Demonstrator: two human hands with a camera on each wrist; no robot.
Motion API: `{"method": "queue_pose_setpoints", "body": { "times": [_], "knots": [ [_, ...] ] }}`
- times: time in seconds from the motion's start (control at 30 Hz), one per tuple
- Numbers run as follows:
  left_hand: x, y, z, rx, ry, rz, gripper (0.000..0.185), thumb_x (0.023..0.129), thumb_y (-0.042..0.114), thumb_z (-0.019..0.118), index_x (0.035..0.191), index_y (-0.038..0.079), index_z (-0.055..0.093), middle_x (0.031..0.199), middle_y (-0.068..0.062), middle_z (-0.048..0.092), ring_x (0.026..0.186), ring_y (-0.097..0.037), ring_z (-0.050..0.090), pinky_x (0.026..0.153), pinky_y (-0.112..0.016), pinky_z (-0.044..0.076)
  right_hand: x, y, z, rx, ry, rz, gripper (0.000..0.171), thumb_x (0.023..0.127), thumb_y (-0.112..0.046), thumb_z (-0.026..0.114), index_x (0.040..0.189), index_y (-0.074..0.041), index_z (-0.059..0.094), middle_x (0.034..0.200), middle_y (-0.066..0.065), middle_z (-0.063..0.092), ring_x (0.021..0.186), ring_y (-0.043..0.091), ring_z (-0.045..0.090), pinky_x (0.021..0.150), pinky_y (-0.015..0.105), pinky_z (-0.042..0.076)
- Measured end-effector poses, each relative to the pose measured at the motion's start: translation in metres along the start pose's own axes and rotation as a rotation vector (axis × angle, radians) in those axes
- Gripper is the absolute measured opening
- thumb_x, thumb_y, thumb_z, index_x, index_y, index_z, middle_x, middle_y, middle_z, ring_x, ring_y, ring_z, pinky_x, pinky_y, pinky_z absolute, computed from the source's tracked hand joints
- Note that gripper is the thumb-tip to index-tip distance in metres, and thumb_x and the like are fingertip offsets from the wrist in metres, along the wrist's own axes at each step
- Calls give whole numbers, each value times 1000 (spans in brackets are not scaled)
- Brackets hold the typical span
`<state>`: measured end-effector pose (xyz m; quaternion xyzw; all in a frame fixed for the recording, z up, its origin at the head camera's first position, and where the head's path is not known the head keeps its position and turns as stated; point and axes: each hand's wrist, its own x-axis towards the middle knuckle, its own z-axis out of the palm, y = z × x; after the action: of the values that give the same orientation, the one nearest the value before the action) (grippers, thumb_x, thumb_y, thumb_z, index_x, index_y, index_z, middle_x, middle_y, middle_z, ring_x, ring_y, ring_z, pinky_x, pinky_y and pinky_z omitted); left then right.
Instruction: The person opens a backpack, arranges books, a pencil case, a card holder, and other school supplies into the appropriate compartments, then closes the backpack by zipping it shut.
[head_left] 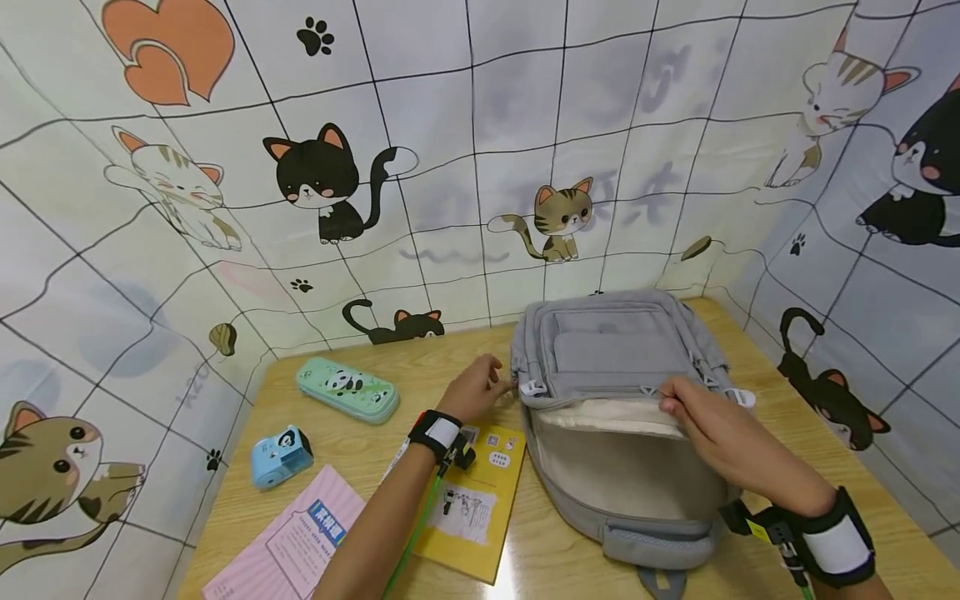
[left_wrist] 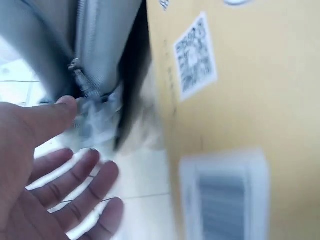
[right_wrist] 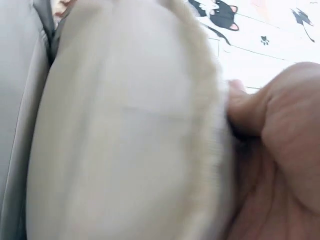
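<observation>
A grey backpack [head_left: 626, 350] lies on the table, its main compartment unzipped and the pale lining [head_left: 622, 467] exposed. My right hand [head_left: 708, 425] grips the edge of the front panel and holds it raised; the right wrist view has the thumb at the rim of the cream inner side [right_wrist: 125, 130]. At the backpack's left side is my left hand [head_left: 474, 390], its fingers spread loosely with nothing held. The left wrist view puts its thumb close to a zipper pull [left_wrist: 82, 80] and a clear plastic tab [left_wrist: 100, 120]. Beneath the left wrist lies a yellow book [head_left: 502, 492].
To the left are a green panda pencil case [head_left: 348, 390], a small blue object [head_left: 281, 457] with a panda picture, and a pink striped booklet [head_left: 292, 542]. Cat-printed cloth walls [head_left: 450, 108] enclose the wooden table [head_left: 420, 350] at the back and sides.
</observation>
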<state>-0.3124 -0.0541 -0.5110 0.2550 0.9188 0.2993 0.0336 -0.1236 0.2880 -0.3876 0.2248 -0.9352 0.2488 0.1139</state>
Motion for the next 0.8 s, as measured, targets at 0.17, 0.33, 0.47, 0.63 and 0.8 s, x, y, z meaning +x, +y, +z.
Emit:
{"method": "queue_pose_setpoints", "body": {
  "times": [0.17, 0.33, 0.47, 0.63, 0.8],
  "knots": [
    [-53, 7, -27, 70, 19, -94, 36, 107, 26, 67, 133, 2, 62, 114, -11, 65, 91, -22, 65, 75, -40, 56, 12, -5, -5, -47, 9, 57, 27, 100, -36, 74, 107, -18, 57, 78, -10, 45, 64, -2, 38, 57, 22, 33],
    [-115, 16, -29, 212, 32, -199, 42, 101, 36, 74, 124, 2, 65, 109, -12, 65, 85, -20, 60, 73, -38, 56, 17, -8, -11, -85, 0, 88, 55, 76, -48, 94, 105, -18, 57, 78, -8, 49, 63, 1, 40, 55, 22, 33],
    [-146, 22, -17, 362, 69, -263, 65, 92, 55, 80, 120, 0, 63, 107, -18, 64, 85, -26, 60, 71, -43, 58, 20, -6, -11, -96, 21, 69, 56, 75, -44, 96, 103, -18, 55, 78, -8, 46, 63, 1, 38, 54, 22, 32],
    [-164, 31, -4, 438, 41, -320, 97, 80, 76, 78, 129, -7, 61, 116, -28, 63, 102, -38, 63, 87, -51, 61, 23, -4, -7, -78, 52, 33, 55, 74, -41, 97, 102, -18, 55, 76, -9, 43, 62, -1, 36, 55, 22, 31],
    [-168, 36, 2, 459, 33, -350, 113, 77, 77, 80, 143, -11, 54, 127, -36, 59, 112, -44, 62, 97, -55, 59, 28, -3, -2, -77, 86, 50, 52, 75, -40, 96, 103, -18, 59, 78, -8, 49, 66, 3, 39, 57, 22, 30]
  ]
}}
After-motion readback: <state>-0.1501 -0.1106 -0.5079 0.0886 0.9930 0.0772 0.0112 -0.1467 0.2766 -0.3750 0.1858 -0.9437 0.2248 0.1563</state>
